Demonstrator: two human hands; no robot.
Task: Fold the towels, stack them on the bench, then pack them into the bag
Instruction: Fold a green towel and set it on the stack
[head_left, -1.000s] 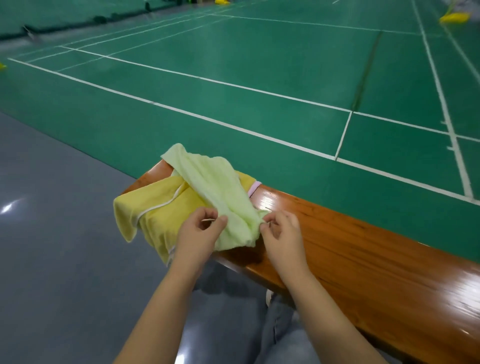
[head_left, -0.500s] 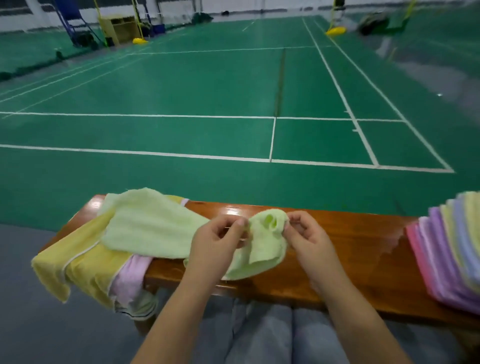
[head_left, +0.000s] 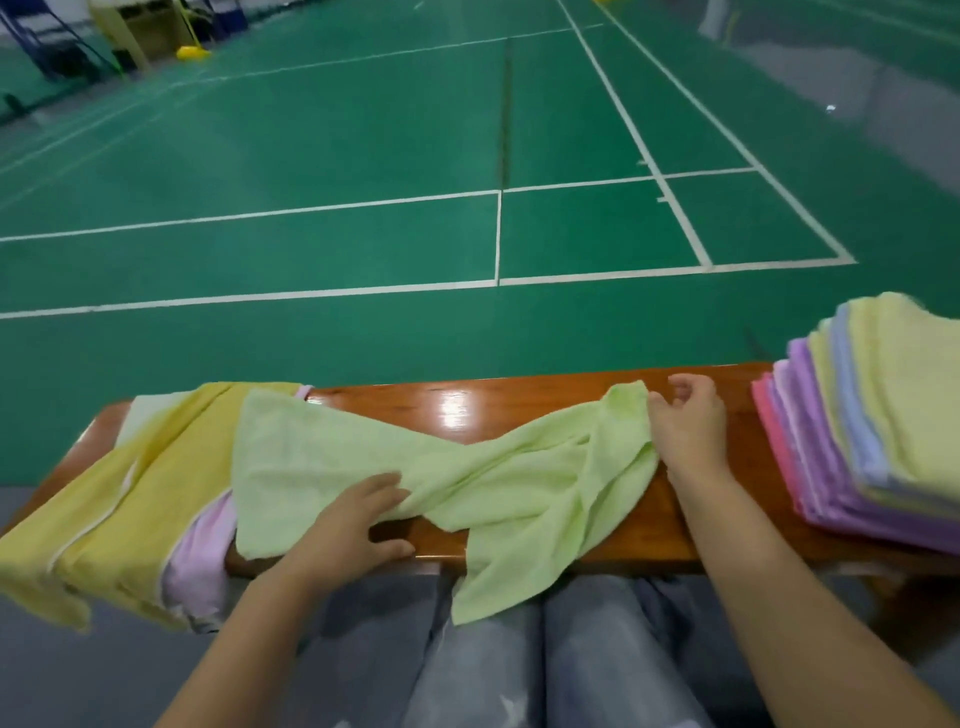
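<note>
The rumpled terry towel is pale lime green; the draped cloth towel at left is yellow with a thin white edging, over a pale pink one; the folded stack runs pink, lilac, light blue and pale yellow; the glossy wooden tabletop is orange-brown; the court floor is green with white lines.

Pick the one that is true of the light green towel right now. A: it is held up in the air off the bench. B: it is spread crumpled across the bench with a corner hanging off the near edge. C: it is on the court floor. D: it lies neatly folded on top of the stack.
B: the light green towel lies wrinkled across the bench, one corner drooping past the near edge.
</note>
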